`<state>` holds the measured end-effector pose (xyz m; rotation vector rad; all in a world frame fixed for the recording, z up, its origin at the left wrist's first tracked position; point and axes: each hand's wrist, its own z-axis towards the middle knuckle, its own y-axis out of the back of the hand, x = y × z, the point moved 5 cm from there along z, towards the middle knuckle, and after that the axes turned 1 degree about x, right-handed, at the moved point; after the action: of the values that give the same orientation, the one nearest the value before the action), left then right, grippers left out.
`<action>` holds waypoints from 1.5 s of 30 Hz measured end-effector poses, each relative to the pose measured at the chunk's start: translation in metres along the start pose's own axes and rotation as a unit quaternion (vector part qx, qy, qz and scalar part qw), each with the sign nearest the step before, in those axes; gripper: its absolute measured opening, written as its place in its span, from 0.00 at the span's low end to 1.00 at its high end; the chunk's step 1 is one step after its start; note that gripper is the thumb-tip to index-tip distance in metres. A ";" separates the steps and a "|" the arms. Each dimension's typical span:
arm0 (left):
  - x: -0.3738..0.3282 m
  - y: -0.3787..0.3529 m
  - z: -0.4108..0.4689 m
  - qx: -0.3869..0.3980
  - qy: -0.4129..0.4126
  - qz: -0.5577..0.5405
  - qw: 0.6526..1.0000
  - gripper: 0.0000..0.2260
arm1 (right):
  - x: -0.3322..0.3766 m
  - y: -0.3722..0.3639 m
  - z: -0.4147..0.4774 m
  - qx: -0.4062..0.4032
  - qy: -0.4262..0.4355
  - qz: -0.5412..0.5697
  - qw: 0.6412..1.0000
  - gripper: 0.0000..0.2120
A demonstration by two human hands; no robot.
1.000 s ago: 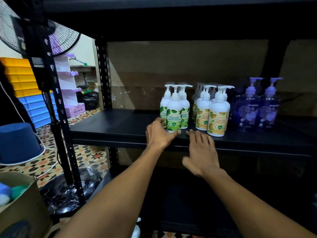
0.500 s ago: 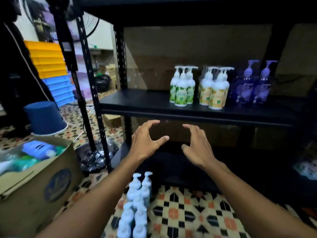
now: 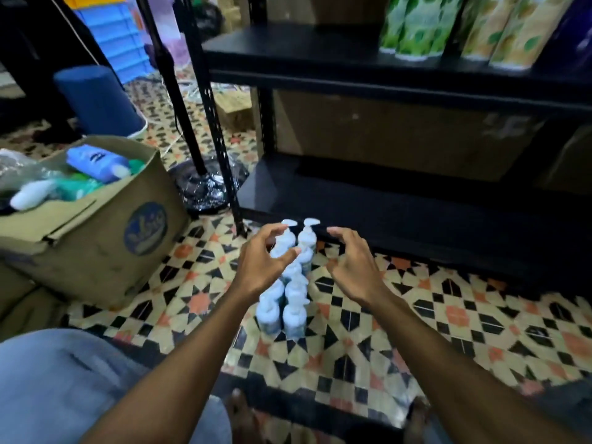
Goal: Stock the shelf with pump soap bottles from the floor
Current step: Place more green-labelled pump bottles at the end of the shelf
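Head view | left hand (image 3: 261, 270) and right hand (image 3: 352, 272) spread, empty | pump soap bottles (image 3: 296, 310) between them on floor (image 3: 448, 318)

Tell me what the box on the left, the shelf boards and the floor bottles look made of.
Box: brown cardboard, matt, with creased flaps and scuffed walls.
Shelf boards: probably painted metal, black, semi-gloss; the lower one shows a soft sheen.
Floor bottles: likely plastic, pale and smooth; blur leaves the finish open.
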<state>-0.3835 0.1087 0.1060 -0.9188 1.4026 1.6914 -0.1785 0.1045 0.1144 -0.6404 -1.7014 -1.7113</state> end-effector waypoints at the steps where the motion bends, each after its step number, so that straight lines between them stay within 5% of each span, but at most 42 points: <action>1: 0.010 0.002 -0.001 0.000 0.017 -0.001 1.000 0.19 | -0.004 -0.011 0.001 0.014 -0.006 0.004 1.000 0.28; 13: 0.172 -0.009 -0.064 0.001 0.267 -0.009 0.964 0.23 | -0.093 -0.132 -0.042 0.110 -0.215 0.066 0.968 0.29; 16: 0.185 -0.027 -0.069 0.067 0.245 0.012 0.967 0.23 | -0.109 -0.158 -0.045 0.142 -0.224 0.074 0.961 0.40; 20: 0.191 -0.040 -0.075 0.105 0.203 0.017 0.973 0.29 | -0.125 -0.189 -0.041 0.150 -0.210 0.066 0.964 0.41; 29: 0.206 -0.050 -0.085 0.124 0.120 0.085 0.981 0.25 | -0.116 -0.172 -0.047 0.075 -0.152 -0.005 0.985 0.35; 45: 0.139 -0.035 -0.075 0.090 0.110 -0.019 0.990 0.35 | -0.105 -0.103 -0.027 0.121 -0.098 0.141 0.978 0.31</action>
<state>-0.4126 0.0527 -0.0433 -1.0466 1.6422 1.4416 -0.1798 0.0843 -0.0339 -0.9107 -1.8161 -1.2558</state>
